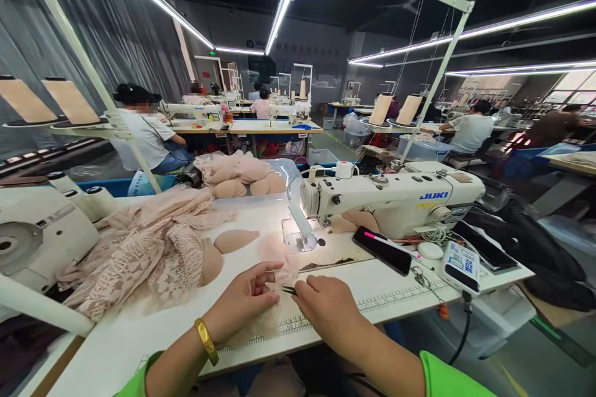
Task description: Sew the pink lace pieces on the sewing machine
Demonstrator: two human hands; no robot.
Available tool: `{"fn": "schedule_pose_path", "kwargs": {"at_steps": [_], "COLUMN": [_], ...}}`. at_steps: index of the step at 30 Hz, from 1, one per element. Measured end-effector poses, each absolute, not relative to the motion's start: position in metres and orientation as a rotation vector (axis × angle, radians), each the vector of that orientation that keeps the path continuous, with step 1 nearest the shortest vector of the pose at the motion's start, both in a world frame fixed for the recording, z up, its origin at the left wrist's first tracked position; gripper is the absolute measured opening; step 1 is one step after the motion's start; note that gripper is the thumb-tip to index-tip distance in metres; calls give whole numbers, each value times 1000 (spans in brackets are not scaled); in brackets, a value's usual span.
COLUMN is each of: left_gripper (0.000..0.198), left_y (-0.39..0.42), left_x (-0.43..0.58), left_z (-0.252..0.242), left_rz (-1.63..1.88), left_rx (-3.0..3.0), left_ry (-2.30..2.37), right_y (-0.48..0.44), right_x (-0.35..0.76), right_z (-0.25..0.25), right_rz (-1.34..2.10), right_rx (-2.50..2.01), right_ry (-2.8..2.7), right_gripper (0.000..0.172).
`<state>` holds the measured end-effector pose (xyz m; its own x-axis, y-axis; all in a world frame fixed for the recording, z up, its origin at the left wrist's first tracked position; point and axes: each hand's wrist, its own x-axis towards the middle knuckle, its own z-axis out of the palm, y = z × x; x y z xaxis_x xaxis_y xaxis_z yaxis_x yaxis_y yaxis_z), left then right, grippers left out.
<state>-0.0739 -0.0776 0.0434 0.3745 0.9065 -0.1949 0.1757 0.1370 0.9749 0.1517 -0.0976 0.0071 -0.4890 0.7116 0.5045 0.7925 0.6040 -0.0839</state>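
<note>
Sheer pale pink mesh fabric [274,251] lies on the white table in front of the sewing machine needle area. My left hand [246,298], with a gold bangle at the wrist, pinches the near part of this mesh between curled fingers. Closed around a small pair of thread snips, my right hand [330,307] is just to the right. The dark tips of the snips [288,290] point left toward the left fingers and the mesh; their handles are hidden in my palm. The white JUKI sewing machine [391,195] stands just beyond my hands.
Beige lace fabric [153,254] is heaped on the left, beside beige moulded cups [235,240]. A black phone [382,250] with a pen on it and a white device [460,267] lie at right. More pieces fill a clear bin [284,167] behind. Several people sew farther back.
</note>
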Motion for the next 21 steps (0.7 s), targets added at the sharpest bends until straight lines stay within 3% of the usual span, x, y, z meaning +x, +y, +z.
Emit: {"fn": "schedule_pose_path", "kwargs": {"at_steps": [6, 10, 13, 15, 17, 21], "left_gripper": [83, 60, 48, 41, 35, 29], "left_y": [-83, -76, -71, -70, -74, -84], "left_x": [-70, -130, -180, -189, -173, -114], "left_z": [43, 70, 97, 104, 97, 60], "left_rz": [633, 575, 922, 1089, 1093, 688], "left_rx": [1408, 1751, 2030, 2072, 2117, 2313], "left_ry": [1058, 1363, 1973, 2127, 1989, 1596], "right_y": [-99, -99, -94, -91, -88, -81], "right_x": [138, 186, 238, 257, 255, 206], "right_z": [4, -1, -3, 0, 4, 10], "right_rz": [-309, -205, -235, -312, -263, -88], "right_rx": [-1163, -1322, -1527, -1539, -1422, -977], "right_ry": [-2352, -2341, -2291, -2273, -2259, -2267], "right_gripper": [17, 16, 4, 18, 30, 26]}}
